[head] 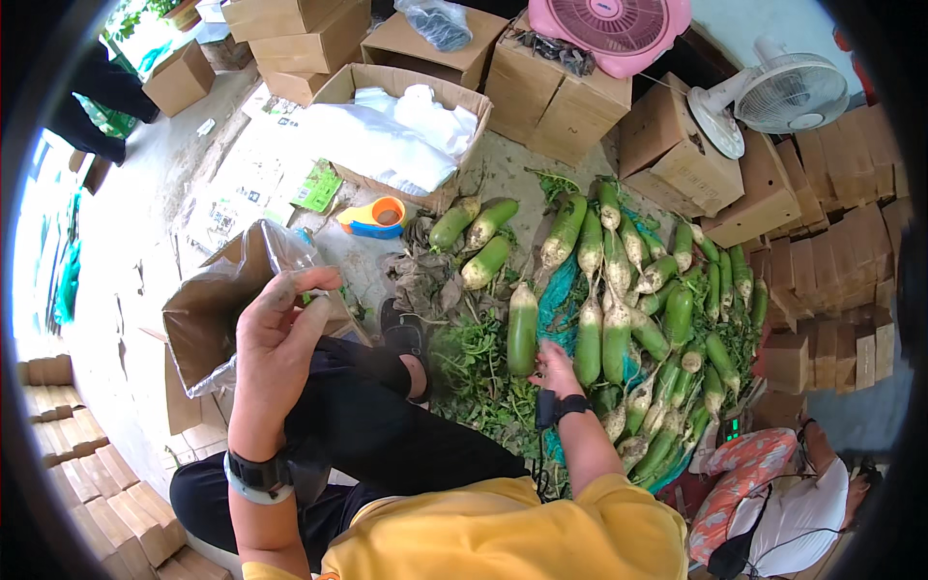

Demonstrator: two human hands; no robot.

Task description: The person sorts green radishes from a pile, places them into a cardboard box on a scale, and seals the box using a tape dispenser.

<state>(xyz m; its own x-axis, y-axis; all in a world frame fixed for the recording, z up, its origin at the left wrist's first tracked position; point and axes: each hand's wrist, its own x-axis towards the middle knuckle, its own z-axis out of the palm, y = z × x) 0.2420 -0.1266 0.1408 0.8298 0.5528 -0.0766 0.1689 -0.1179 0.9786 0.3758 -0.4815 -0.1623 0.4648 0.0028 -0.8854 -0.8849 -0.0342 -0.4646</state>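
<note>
My left hand [286, 326] is raised beside a plastic-lined cardboard box [210, 319], its fingertips curled near the thumb; a bit of green shows between them, and I cannot tell whether it is held. Low on the right, my right hand [557, 371] is at the lower end of a green radish [523, 330]; whether the fingers grip it is unclear. A heap of green radishes [616, 341] with pale, soil-stained ends lies to the right, partly over teal netting [558, 312]. Several more radishes [486, 262] lie farther forward. Cut leaves [478, 362] cover the floor by my foot.
An orange and blue tape dispenser [373, 219] sits before an open carton of white plastic [406, 138]. Cartons [565, 101] line the back, with a pink fan [609, 25] and a white fan [790, 90]. Another person [790, 507] is at the lower right; someone's dark-clad legs [101, 101] are upper left.
</note>
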